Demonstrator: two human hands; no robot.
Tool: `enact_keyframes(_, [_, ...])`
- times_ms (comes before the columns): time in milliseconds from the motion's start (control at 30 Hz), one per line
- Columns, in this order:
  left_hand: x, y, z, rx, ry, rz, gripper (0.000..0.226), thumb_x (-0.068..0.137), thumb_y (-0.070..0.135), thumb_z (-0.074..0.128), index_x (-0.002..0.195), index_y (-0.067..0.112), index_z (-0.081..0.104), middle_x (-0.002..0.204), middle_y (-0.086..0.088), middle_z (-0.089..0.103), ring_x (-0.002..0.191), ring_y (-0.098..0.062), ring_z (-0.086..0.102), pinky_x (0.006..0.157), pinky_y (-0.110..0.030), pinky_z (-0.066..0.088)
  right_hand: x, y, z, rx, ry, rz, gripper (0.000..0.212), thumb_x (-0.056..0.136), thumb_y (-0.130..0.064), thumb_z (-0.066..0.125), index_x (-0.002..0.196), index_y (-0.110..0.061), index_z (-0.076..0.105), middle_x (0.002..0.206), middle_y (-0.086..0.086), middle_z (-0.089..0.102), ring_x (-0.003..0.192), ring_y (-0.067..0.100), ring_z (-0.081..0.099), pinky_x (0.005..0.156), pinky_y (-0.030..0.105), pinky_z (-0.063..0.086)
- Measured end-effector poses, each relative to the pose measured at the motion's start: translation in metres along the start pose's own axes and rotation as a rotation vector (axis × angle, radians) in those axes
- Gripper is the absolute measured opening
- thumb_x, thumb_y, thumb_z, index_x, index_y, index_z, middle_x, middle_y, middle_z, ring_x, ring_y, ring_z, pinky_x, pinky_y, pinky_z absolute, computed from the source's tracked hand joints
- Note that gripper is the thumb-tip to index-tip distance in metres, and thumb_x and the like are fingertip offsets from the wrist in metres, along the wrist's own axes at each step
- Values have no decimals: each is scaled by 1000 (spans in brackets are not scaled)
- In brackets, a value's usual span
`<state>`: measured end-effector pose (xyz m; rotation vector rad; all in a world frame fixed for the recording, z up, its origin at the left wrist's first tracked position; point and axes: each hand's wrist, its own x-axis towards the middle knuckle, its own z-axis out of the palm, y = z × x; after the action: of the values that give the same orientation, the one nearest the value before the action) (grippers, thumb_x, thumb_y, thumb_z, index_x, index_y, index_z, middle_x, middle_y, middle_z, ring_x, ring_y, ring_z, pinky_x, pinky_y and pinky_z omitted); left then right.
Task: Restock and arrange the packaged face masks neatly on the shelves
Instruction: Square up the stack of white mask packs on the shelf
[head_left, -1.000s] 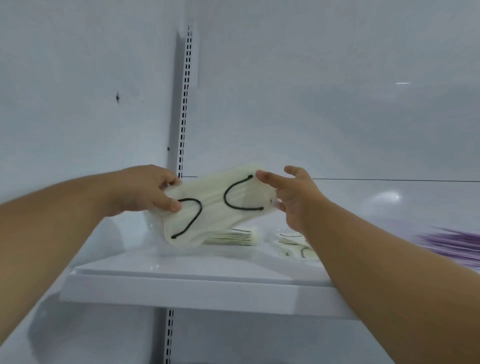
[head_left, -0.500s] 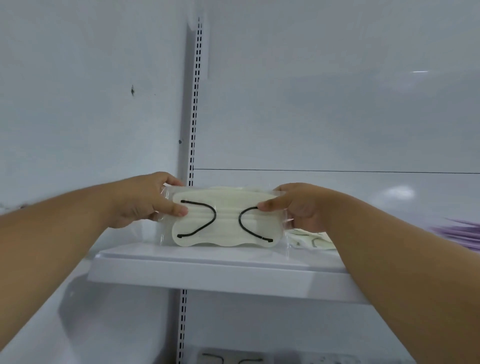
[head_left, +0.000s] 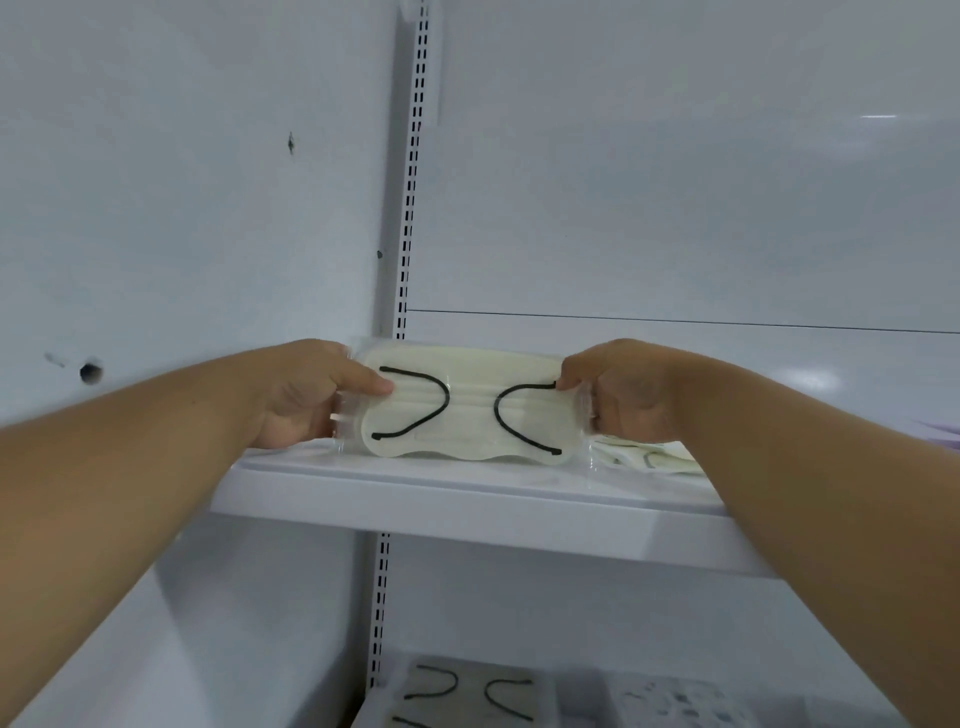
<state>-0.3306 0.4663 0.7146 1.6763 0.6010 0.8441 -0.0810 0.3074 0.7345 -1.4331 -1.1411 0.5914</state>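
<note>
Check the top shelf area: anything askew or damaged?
Held mask pack stands level on the shelf, left hand and right hand pinching its ends. Odd: a hole and a dark mark in the left wall panel.

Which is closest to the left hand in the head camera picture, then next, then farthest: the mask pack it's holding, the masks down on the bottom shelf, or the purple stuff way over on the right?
1. Held mask pack: in the left hand.
2. Lower-shelf masks: below.
3. Purple packs: far right edge.
</note>
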Motion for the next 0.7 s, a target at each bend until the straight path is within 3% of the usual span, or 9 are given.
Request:
enact_keyframes(100, [0,-5,-1,116,-16,-34,51,85,-6,62,134,-3,51,128,-28,63,118,-46,62,104,-57,48,-5,2,2,-38,-74,65,14,91,9,49,95,2,61,91,17,70,83,33,69,77,40,57])
enact_keyframes(167, [4,-4,-2,145,21,-9,38,87,-8,57,125,-6,54,125,-29,64,114,-47,63,103,-53,49,-2,3,0,-17,-48,33,16,92,11,49,102,1,56,92,19,71,86,35,70,80,44,58])
enact_keyframes(300, [7,2,-5,209,85,70,17,92,-9,56,106,0,59,101,-20,67,86,-31,65,80,-39,55,4,-2,-5,-1,44,-90,28,91,9,57,116,-6,56,107,27,66,94,39,69,97,55,53])
enact_keyframes(400, [5,0,-8,271,38,21,17,93,-5,58,108,0,57,104,-21,68,88,-33,65,80,-40,55,-2,2,-6,-155,6,21,8,91,6,58,97,0,57,99,22,67,87,38,66,90,47,56])
enact_keyframes(467, [3,-2,-8,282,29,-6,15,94,-3,58,107,3,55,103,-21,64,84,-31,62,78,-41,53,-5,6,-6,-234,-37,94,10,91,7,57,91,-3,57,100,21,63,87,36,62,86,47,53])
enact_keyframes(567, [4,-3,-6,312,12,0,21,97,-2,54,118,-4,55,114,-29,65,90,-35,65,84,-43,53,-5,7,-6,-236,-59,83,18,91,8,54,105,-1,61,104,21,63,87,34,63,89,47,54])
enact_keyframes(700, [7,-5,-5,350,-16,26,29,99,-3,49,127,-8,55,125,-27,64,105,-39,65,98,-48,50,-4,8,-4,-185,-111,78,30,93,9,50,121,2,60,109,21,69,86,31,69,75,39,60])
